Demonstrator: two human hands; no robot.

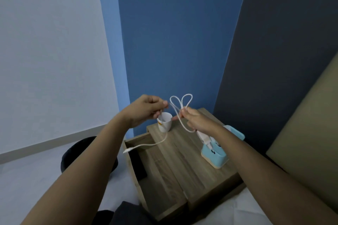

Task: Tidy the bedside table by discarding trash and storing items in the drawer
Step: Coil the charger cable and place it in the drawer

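Both hands up over the bedside table [184,155], white charging cable [181,115] strung between them. My left hand [146,110] pinches one run of it; the free plug end dangles over the open drawer [139,153]. My right hand [197,120] pinches two loops together, with the white adapter [204,138] hanging just below the palm. White paper cup [165,122] stands at the table's back corner, light-blue holder [219,153] on its right side.

Dim, cool, even light with no glare and only soft shadows. The whole picture is slightly soft. Wide-angle distortion bends the walls and stretches the forearms at the near edges.
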